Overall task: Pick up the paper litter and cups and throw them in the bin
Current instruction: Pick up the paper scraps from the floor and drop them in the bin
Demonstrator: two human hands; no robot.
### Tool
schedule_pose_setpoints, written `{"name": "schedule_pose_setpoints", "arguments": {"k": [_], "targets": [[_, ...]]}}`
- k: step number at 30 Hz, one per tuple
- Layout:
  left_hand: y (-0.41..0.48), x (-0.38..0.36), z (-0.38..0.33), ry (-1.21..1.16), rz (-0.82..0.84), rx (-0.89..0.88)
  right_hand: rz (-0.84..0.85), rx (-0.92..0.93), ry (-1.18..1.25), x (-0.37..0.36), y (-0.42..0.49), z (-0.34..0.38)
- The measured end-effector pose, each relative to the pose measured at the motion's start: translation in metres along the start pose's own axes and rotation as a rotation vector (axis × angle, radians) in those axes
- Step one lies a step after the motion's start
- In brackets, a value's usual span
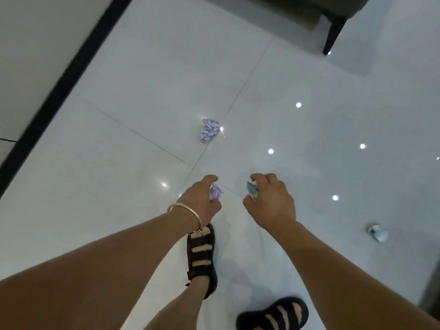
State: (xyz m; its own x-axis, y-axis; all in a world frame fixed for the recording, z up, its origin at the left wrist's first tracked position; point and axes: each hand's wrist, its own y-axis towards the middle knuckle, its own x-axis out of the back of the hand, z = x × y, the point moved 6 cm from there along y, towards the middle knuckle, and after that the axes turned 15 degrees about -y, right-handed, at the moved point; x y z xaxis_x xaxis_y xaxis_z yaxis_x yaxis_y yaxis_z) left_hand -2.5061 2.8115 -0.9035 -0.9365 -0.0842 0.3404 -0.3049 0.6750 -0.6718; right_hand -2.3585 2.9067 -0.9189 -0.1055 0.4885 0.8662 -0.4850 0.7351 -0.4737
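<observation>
Left hand (198,201) pinches paper (215,192), right hand (273,203) cup (252,190).

You are indoors, in what looks like a living room or lounge. Glossy white floor tiles (142,79) with thin grout lines mirror small round ceiling lights (298,105). A black skirting strip (59,91) edges a pale wall (35,44). A grey upholstered seat (357,5) stands on a dark tapered leg (333,32).

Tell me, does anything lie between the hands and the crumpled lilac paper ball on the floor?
Nothing visible: only bare white floor tile lies before the crumpled lilac paper ball. Though the left hand grips a lilac paper scrap, the right hand a crushed bluish cup.
</observation>
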Motion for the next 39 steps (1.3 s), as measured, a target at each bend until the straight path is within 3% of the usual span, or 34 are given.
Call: {"name": "schedule_pose_setpoints", "arguments": {"k": [11,20,29,39], "targets": [[-0.180,0.142,-0.132,-0.104,-0.261,-0.113,-0.083,0.180,-0.052,0.238,-0.110,0.082],[-0.400,0.184,-0.153,-0.243,-0.547,-0.067,-0.094,0.468,-0.173,0.349,-0.259,0.179],[-0.616,0.225,-0.068,-0.394,-0.888,0.084,-0.084,0.874,-0.380,0.351,-0.409,0.318],[-0.847,0.198,0.113,-0.568,-1.220,0.259,-0.063,1.258,-0.539,0.248,-0.622,0.456]]}}
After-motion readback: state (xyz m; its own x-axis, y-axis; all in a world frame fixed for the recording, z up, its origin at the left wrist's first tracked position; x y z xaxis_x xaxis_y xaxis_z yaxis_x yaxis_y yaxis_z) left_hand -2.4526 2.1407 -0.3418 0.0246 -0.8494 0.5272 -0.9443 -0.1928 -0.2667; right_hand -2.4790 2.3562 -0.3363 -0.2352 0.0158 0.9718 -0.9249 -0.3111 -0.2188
